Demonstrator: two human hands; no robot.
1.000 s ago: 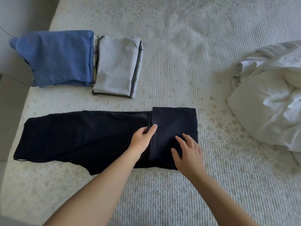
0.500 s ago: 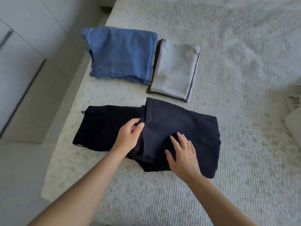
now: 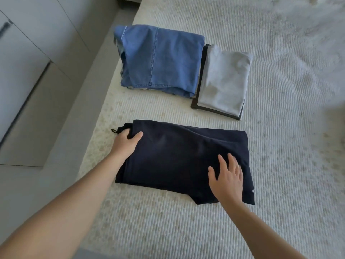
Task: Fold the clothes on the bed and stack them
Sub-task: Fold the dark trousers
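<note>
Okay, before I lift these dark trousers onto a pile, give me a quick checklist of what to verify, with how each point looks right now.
1. Left hand gripping the dark trousers: ok, fingers curl round the left edge.
2. Right hand gripping: not ok, lying flat on top.
3. Fold square: not ok, right edge uneven.
4. Drawstring loop tucked in: not ok, sticking out.
5. Jeans pile and grey pile neat enough to take it: ok.
6. Layers underneath lined up: cannot tell.

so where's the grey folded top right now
In the head view the grey top lies on the bed, just right of the blue jeans, beyond the dark trousers.
</note>
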